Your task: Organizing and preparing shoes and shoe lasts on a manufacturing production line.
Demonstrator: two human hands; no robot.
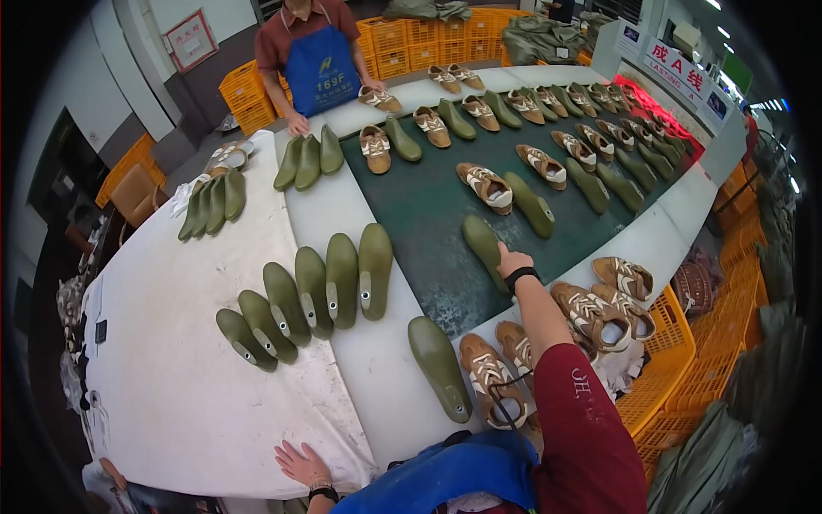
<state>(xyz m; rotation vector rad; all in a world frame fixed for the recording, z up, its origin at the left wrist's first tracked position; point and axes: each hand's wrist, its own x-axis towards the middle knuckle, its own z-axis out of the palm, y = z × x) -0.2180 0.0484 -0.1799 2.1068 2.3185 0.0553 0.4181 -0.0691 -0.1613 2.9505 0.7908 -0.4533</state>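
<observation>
My right hand (512,261) is closed on the heel end of a green shoe last (481,238) at the near edge of the dark green conveyor belt (411,231). My left hand (304,465) rests with fingers spread on the white cloth (197,377) at the near edge of the table. Another green last (439,368) lies on the pale ledge between my arms. Beside it sits a brown sneaker (490,377) with white stripes. To the left, several lasts (342,278) lie in a slanting row, partly on the cloth.
Brown sneakers (484,184) and green lasts (529,204) fill rows along the belt. More sneakers (591,313) stand on the right ledge, above orange crates (659,368). Across the table, a person in a blue apron (321,64) has a hand near other lasts (308,158).
</observation>
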